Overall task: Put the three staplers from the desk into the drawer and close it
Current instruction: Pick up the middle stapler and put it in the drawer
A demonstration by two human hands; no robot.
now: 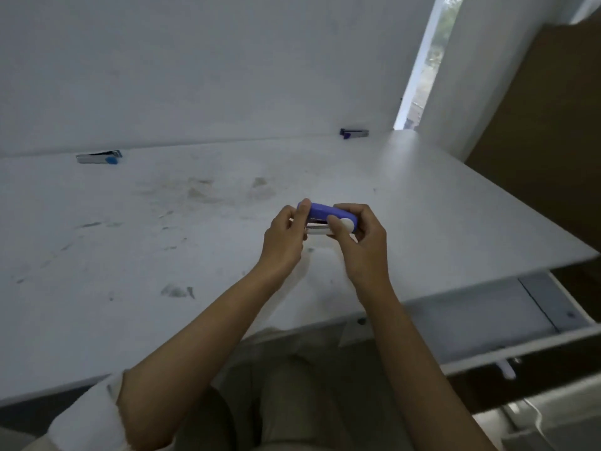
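Holding the purple stapler (320,212) together, both hands were above the middle of the white counter (146,249). The left hand (286,237) gripped its left end with the fingers closed, and the right hand (364,239) gripped the right end, the thumb lying on the side. A second stapler (99,156) lay at the far left by the wall (211,66), and a third stapler (353,133) lay at the far right by the wall. The drawer (487,315) stood open under the counter's right edge.
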